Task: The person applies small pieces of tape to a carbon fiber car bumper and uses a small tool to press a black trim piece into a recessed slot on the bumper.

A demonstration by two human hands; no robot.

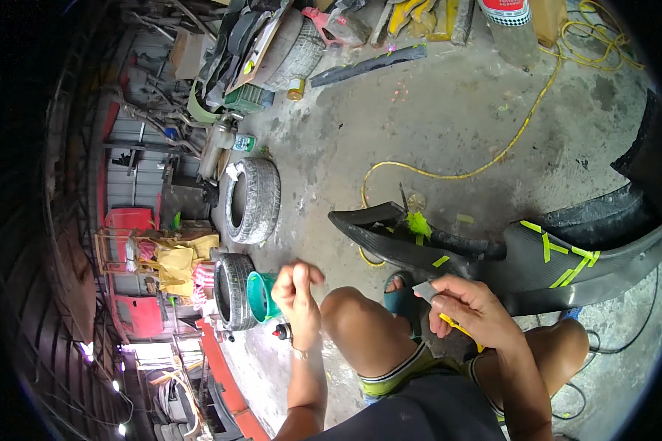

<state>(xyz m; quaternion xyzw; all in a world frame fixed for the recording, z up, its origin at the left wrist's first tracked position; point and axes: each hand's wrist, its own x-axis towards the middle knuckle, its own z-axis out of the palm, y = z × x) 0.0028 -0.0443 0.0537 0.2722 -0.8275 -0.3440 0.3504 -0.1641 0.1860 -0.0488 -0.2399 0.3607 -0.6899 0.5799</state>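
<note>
My right hand [474, 312] is closed around a yellow-handled tool [460, 329]. A flat grey piece [424, 290] sticks out at its fingertips; whether it belongs to the tool I cannot tell. My left hand [297, 295] is raised left of my knee, its fingers curled in and slightly blurred, so anything in them is hidden. Before my legs lies a long black car bumper [478, 257], apart from my left hand and just beyond my right. Strips of yellow-green tape [555, 248] cross its surface. A crumpled bright green piece [419, 223] sits near its left end.
A green bucket [263, 295] and two tyres [254, 200] stand at the left. A yellow hose or cord [485, 170] winds over the concrete floor. Dark cable [632, 339] loops at the right. Car parts, a tyre and bottles crowd the far side, with a large clear bottle [511, 44] farther right.
</note>
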